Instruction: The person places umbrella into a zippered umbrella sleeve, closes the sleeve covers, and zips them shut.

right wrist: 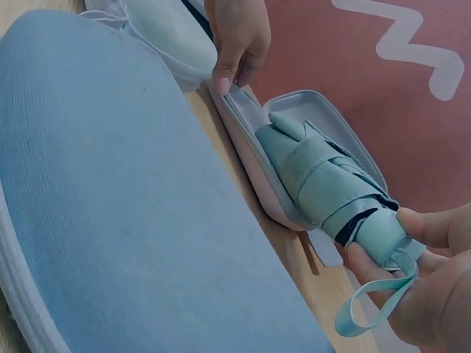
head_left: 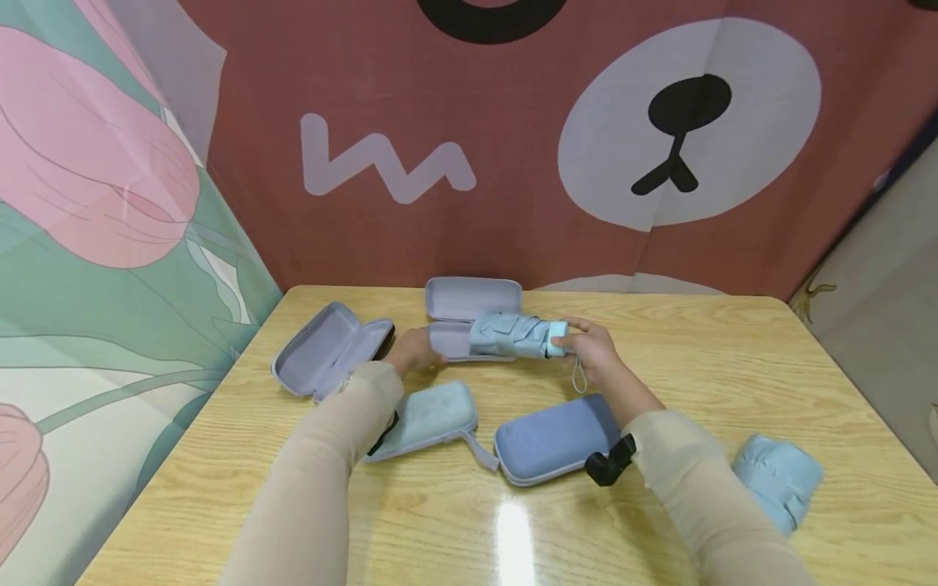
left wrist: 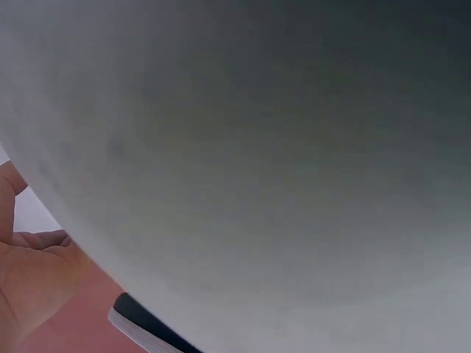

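My right hand [head_left: 595, 348] grips the handle end of a folded light-blue umbrella [head_left: 506, 334], its wrist loop hanging down. The umbrella's far end lies over the lower half of an open zip case [head_left: 472, 298], which is lavender-grey inside; the right wrist view shows a pink outside. Thumb and fingers of my left hand [head_left: 414, 352] pinch the left end of this case, as the right wrist view [right wrist: 243, 44] of the hand shows. A pale sleeve [left wrist: 257, 184] fills most of the left wrist view.
Another open lavender case [head_left: 318, 346] stands at the left. Nearer lie a closed mint case [head_left: 436, 413] and a closed blue case [head_left: 553, 439]. A second folded light-blue umbrella [head_left: 780, 476] is at the right, by my forearm. A printed cloth [head_left: 513, 220] hangs behind the wooden table [head_left: 733, 342].
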The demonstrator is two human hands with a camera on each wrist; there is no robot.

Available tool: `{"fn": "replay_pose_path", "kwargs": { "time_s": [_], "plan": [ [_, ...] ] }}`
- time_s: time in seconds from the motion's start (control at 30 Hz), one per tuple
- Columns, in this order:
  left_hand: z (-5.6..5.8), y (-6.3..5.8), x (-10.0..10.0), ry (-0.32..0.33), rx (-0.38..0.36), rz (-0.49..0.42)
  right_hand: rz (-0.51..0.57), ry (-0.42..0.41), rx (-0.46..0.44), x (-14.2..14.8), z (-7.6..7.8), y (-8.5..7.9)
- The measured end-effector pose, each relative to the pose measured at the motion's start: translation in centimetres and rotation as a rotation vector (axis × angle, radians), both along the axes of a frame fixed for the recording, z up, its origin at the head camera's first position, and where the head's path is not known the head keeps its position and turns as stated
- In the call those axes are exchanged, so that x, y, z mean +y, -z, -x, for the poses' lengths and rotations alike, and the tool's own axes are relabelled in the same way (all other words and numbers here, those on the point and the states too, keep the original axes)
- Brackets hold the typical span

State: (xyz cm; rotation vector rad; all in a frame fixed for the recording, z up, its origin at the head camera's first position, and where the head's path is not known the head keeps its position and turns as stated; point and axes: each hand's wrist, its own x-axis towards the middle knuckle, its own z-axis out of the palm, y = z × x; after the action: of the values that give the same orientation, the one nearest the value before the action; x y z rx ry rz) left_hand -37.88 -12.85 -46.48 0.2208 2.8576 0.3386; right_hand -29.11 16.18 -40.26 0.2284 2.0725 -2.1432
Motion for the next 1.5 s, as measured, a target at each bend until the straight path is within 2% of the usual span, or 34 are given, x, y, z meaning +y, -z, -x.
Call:
{"fn": "replay_pose_path", "kwargs": {
  "time_s": [0.07, 0.13, 0.17, 0.2, 0.23, 0.27, 0.3, 0.37, 0.43, 0.47, 0.53, 0.6, 0.67, 0.7, 0.8, 0.87, 0.97, 1.0, 1.03, 1.07, 1.1, 1.13, 1.23, 1.3, 1.33, 1.4, 1.5],
  "plan": [
    [0.3, 0.7, 0.0, 0.029, 0.016, -0.01, -0.006, -0.001, 0.001, -0.1, 0.1, 0.2],
    [2.9, 4.0, -0.7, 0.051, 0.052, -0.012, -0.015, -0.009, -0.003, -0.1, 0.2, 0.3],
    [3.5, 4.7, -0.7, 0.055, 0.027, -0.02, -0.041, -0.013, -0.015, -0.2, 0.3, 0.3],
    [4.0, 5.5, -0.9, 0.077, 0.037, -0.027, -0.047, -0.017, -0.02, -0.2, 0.4, 0.4],
    [4.4, 6.3, -1.1, 0.101, 0.082, -0.036, -0.049, -0.023, -0.023, -0.3, 0.5, 0.4],
    [5.7, 7.9, -1.4, 0.11, 0.088, -0.046, -0.049, -0.028, -0.025, -0.3, 0.6, 0.4],
    [5.9, 8.2, -1.3, 0.117, 0.101, -0.048, -0.048, -0.035, -0.027, -0.3, 0.6, 0.4],
    [5.3, 7.2, -0.8, 0.109, 0.056, -0.069, -0.047, -0.043, -0.03, -0.5, 0.7, 0.4],
    [3.9, 5.2, 0.1, 0.089, 0.042, -0.068, -0.048, -0.041, -0.038, -0.6, 0.8, 0.5],
    [3.5, 4.8, 0.2, 0.102, 0.046, -0.097, -0.051, -0.039, -0.043, -0.6, 0.9, 0.5],
    [1.2, 1.7, 1.3, 0.064, -0.002, -0.091, -0.056, -0.041, -0.046, -0.7, 0.9, 0.5],
    [-0.8, -0.5, 2.0, 0.056, 0.01, -0.102, -0.059, -0.039, -0.048, -0.8, 1.0, 0.6],
    [-2.3, -2.0, 2.6, 0.045, 0.016, -0.106, -0.06, -0.041, -0.048, -0.9, 1.2, 0.8],
    [-3.2, -3.2, 3.2, 0.011, -0.017, -0.084, -0.061, -0.045, -0.044, -1.0, 1.2, 0.9],
    [-3.3, -2.8, 3.5, 0.022, 0.012, -0.088, -0.061, -0.051, -0.041, -1.2, 1.4, 1.0],
    [-0.7, 0.6, 3.0, 0.056, 0.061, -0.085, -0.063, -0.062, -0.037, -1.4, 1.5, 1.1],
    [4.2, 7.1, 1.6, 0.116, 0.141, -0.1, -0.058, -0.071, -0.044, -1.6, 1.6, 1.1],
    [5.5, 8.9, 1.3, 0.133, 0.168, -0.102, -0.056, -0.075, -0.046, -1.6, 1.6, 1.1],
    [6.8, 10.4, 1.1, 0.126, 0.157, -0.107, -0.051, -0.08, -0.047, -1.6, 1.7, 1.2],
    [6.9, 10.4, 1.2, 0.112, 0.119, -0.116, -0.047, -0.083, -0.05, -1.7, 1.8, 1.3],
    [6.5, 10.0, 1.4, 0.123, 0.133, -0.116, -0.041, -0.083, -0.054, -1.7, 1.8, 1.3],
    [5.5, 8.7, 1.9, 0.11, 0.105, -0.116, -0.039, -0.086, -0.056, -1.7, 1.9, 1.4],
    [0.8, 2.6, 3.7, 0.056, 0.034, -0.11, -0.028, -0.103, -0.055, -1.8, 1.9, 1.6],
    [-2.1, -0.7, 4.5, 0.056, 0.044, -0.105, -0.028, -0.104, -0.057, -1.8, 2.0, 1.7],
    [-3.2, -2.2, 4.9, 0.035, 0.015, -0.106, -0.028, -0.106, -0.057, -1.8, 2.0, 1.8],
    [-4.7, -3.8, 5.2, 0.042, 0.029, -0.099, -0.022, -0.098, -0.065, -1.8, 2.0, 1.9],
    [-5.6, -4.6, 5.3, 0.047, 0.037, -0.074, -0.016, -0.088, -0.081, -1.9, 2.1, 1.9]
  ]
}}
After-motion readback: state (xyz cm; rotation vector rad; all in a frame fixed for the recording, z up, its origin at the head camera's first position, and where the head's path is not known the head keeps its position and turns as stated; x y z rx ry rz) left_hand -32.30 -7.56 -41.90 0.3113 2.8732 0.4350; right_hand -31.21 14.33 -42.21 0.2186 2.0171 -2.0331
